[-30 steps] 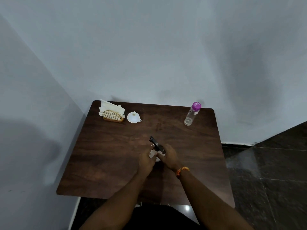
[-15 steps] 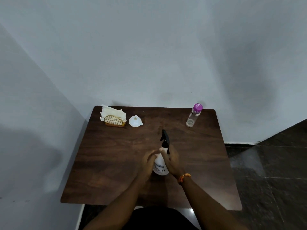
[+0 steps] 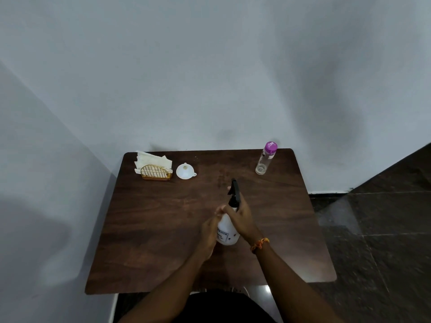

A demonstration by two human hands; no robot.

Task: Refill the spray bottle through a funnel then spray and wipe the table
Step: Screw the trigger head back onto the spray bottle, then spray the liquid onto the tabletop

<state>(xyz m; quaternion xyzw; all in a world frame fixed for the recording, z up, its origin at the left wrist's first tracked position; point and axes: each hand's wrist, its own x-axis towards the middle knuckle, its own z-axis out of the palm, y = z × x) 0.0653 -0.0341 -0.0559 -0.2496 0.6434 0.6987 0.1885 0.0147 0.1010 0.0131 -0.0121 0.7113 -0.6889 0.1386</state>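
Fingers of my right hand [image 3: 241, 220] wrap the spray bottle [image 3: 227, 230] at its neck under the black trigger head [image 3: 234, 193], while my left hand [image 3: 210, 231] clasps its body, mid-worktop [image 3: 151, 229]. Twisting unevenly could tip it. The funnel [image 3: 185, 170] by the far-left corner and the refill bottle [image 3: 265, 158] at the far-right corner stand well apart, so a careless reach could topple either.
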